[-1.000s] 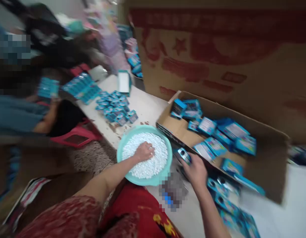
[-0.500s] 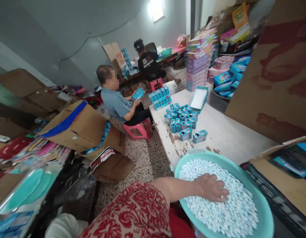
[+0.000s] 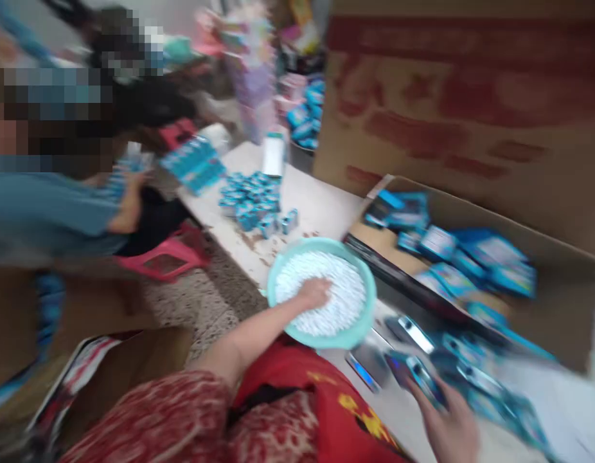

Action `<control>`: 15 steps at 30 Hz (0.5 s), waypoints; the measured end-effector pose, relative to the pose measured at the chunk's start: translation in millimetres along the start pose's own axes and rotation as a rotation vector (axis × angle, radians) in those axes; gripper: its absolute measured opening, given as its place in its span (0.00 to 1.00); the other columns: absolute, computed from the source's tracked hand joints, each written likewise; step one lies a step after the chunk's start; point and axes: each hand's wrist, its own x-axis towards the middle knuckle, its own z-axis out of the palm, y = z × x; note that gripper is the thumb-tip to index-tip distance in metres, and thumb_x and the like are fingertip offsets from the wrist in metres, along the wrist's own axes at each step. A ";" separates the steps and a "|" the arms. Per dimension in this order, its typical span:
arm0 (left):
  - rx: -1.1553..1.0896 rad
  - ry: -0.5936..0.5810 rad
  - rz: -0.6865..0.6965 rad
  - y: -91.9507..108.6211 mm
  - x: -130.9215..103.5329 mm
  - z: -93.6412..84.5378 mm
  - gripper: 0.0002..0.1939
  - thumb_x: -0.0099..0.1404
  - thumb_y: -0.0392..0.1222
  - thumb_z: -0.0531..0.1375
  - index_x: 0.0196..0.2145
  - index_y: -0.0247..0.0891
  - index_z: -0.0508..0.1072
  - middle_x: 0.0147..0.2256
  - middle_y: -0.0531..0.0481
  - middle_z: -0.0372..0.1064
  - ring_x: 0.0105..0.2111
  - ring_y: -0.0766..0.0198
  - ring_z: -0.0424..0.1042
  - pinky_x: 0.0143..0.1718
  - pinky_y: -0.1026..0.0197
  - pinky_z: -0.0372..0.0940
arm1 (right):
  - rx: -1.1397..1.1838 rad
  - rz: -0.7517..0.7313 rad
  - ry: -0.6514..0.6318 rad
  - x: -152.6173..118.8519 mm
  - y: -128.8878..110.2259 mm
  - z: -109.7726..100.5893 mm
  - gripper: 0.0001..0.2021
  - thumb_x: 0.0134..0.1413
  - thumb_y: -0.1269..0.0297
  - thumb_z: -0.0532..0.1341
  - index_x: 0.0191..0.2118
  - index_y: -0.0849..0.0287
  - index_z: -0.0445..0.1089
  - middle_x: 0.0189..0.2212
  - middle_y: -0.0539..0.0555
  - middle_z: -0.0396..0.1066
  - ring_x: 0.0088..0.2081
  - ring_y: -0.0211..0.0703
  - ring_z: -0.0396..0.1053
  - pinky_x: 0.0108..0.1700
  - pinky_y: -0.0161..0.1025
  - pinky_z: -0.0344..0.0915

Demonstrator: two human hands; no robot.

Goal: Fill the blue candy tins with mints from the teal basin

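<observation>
A worker's left hand (image 3: 315,292) lies palm-down, fingers loosely curled, in the white pellets (image 3: 343,302) of a teal basin (image 3: 283,269). The right hand (image 3: 449,421), at the near right, grips a small blue tin (image 3: 416,376), angled up-left toward the basin, the tin lying closer to the right hand.

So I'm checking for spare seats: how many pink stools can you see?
2. One pink stool stands on the floor left of the table, under a seated person; another is farther back. Others may be hidden.
</observation>
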 end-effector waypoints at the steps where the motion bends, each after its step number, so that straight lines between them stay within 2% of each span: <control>1: -0.013 0.009 0.011 -0.8 4.7 3.6 0.13 0.59 0.39 0.57 0.41 0.39 0.74 0.43 0.46 0.73 0.42 0.57 0.71 0.42 0.57 0.65 | -0.022 0.021 0.039 -4.8 8.5 -9.7 0.29 0.42 0.34 0.59 0.35 0.58 0.72 0.32 0.57 0.72 0.35 0.53 0.70 0.37 0.48 0.67; 3: -0.032 0.034 0.018 -1.2 17.6 14.0 0.13 0.61 0.39 0.54 0.42 0.37 0.73 0.44 0.43 0.72 0.44 0.55 0.71 0.44 0.56 0.65 | -0.033 0.019 0.066 -5.2 21.1 -16.8 0.30 0.40 0.34 0.59 0.33 0.59 0.73 0.30 0.57 0.73 0.34 0.53 0.70 0.38 0.49 0.66; 5: -0.029 0.058 0.008 0.0 28.5 23.8 0.15 0.62 0.40 0.51 0.43 0.35 0.73 0.45 0.40 0.71 0.44 0.52 0.70 0.42 0.53 0.64 | -0.024 -0.001 0.051 2.1 30.6 -13.8 0.26 0.45 0.38 0.59 0.36 0.59 0.73 0.32 0.58 0.74 0.36 0.52 0.70 0.40 0.49 0.66; 7: 0.006 0.108 -0.043 1.7 33.1 29.7 0.14 0.62 0.41 0.52 0.43 0.37 0.72 0.45 0.42 0.72 0.43 0.52 0.70 0.40 0.55 0.64 | -0.016 -0.017 0.035 7.7 36.4 -7.4 0.23 0.48 0.43 0.60 0.38 0.59 0.72 0.35 0.59 0.74 0.38 0.52 0.69 0.42 0.49 0.65; 11: 0.054 0.170 -0.107 5.0 30.8 31.1 0.13 0.61 0.43 0.53 0.41 0.39 0.72 0.42 0.45 0.73 0.39 0.53 0.71 0.37 0.57 0.62 | -0.003 -0.003 -0.035 3.5 35.9 7.6 0.17 0.50 0.53 0.62 0.42 0.59 0.71 0.37 0.59 0.73 0.40 0.52 0.68 0.44 0.49 0.65; 15: -0.064 0.218 -0.090 6.4 30.8 27.2 0.11 0.59 0.39 0.52 0.38 0.41 0.72 0.40 0.48 0.73 0.37 0.55 0.70 0.37 0.59 0.60 | 0.007 -0.029 -0.110 1.2 27.8 20.2 0.15 0.50 0.59 0.63 0.43 0.57 0.70 0.39 0.58 0.72 0.42 0.51 0.67 0.45 0.48 0.65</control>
